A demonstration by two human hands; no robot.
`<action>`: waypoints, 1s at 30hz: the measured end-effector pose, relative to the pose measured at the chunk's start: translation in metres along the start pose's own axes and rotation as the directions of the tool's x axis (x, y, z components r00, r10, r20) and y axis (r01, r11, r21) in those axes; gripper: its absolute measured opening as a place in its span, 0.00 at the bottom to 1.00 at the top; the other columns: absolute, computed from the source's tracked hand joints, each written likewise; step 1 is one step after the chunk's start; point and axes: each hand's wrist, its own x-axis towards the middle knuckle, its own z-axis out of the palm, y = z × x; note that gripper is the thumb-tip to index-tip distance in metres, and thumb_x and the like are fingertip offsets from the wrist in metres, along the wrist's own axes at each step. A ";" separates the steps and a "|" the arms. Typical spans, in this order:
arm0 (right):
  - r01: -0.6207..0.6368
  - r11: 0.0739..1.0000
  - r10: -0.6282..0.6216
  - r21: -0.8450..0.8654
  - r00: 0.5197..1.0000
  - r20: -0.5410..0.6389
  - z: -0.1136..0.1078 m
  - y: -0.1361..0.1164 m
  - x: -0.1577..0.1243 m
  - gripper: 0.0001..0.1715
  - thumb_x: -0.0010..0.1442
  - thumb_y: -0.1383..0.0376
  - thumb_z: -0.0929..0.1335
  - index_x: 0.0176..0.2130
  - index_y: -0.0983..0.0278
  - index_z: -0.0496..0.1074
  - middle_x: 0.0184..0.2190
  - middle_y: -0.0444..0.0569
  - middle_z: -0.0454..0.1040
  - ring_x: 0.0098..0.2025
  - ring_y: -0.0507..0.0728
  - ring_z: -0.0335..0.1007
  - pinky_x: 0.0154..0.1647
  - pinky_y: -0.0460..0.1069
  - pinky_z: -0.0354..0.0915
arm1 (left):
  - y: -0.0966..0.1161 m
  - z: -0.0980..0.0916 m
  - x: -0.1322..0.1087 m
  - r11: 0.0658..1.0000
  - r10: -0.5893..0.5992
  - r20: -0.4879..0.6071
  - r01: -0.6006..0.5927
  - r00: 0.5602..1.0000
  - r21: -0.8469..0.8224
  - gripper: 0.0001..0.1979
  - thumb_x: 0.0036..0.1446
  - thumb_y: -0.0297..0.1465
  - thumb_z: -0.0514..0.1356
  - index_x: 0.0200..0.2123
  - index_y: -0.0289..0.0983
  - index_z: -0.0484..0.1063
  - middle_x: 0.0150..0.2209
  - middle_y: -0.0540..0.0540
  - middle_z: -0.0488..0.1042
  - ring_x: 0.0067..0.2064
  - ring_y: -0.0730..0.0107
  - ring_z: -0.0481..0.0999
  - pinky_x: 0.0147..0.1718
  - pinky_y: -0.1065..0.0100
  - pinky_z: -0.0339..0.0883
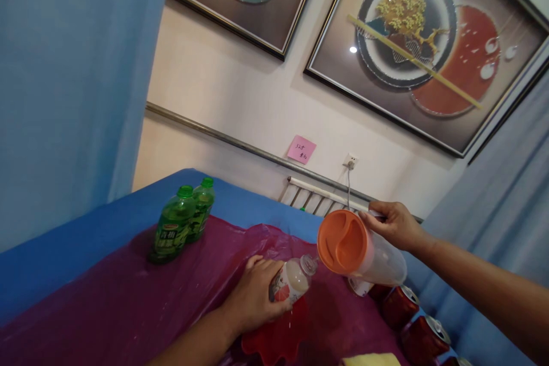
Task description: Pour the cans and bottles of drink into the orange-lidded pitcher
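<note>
Head view looks down over a table draped in a blue cloth (107, 223), with a magenta plastic sheet (128, 297) spread across its middle. At lower centre of the frame the left hand (255, 300) is wrapped around a small bottle (291, 283) of pale pinkish drink with a red fruit label, fingers curled about its body. The bottle is tilted, its neck pointing up and right towards the jug, and it is held just above a red wavy-edged dish (274, 343) near the bottom edge. Whether its cap is on cannot be told. Right of centre the right hand (392, 223) grips a clear plastic jug (384, 269) from above, fingers closed over its top side. The jug is tipped onto its side so that its orange lid (343, 242) faces left, and the lid sits just beside the bottle's neck without clearly touching it. Below the jug, in the lower right corner, red drink cans (397, 306) are lined up along the table edge. Well apart, at left of centre, two green bottles (175, 229) stand upright side by side on the sheet. On the wall behind are a pink sticky note (301, 149), a white socket (351, 160) and two framed pictures (429, 40) across the top.
</note>
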 end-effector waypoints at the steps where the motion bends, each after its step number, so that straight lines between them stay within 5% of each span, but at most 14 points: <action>1: 0.002 1.000 -0.002 0.001 1.000 -0.005 0.000 0.000 0.000 0.29 0.60 0.48 0.65 0.20 0.59 0.50 0.19 0.38 0.45 0.22 0.49 0.41 0.20 0.46 0.42 | 0.000 0.000 0.000 1.000 0.001 0.002 -0.001 1.000 0.001 0.26 0.43 0.38 0.70 0.47 0.42 0.72 0.45 0.47 0.79 0.49 0.53 0.75 0.60 0.51 0.52; 30: -0.006 1.000 0.006 -0.002 1.000 0.018 0.001 -0.005 -0.001 0.29 0.60 0.46 0.65 0.21 0.58 0.48 0.20 0.38 0.44 0.22 0.49 0.41 0.21 0.47 0.41 | -0.001 0.001 -0.001 1.000 0.007 -0.006 -0.007 1.000 -0.023 0.26 0.43 0.35 0.71 0.48 0.41 0.72 0.46 0.46 0.79 0.50 0.53 0.74 0.61 0.48 0.49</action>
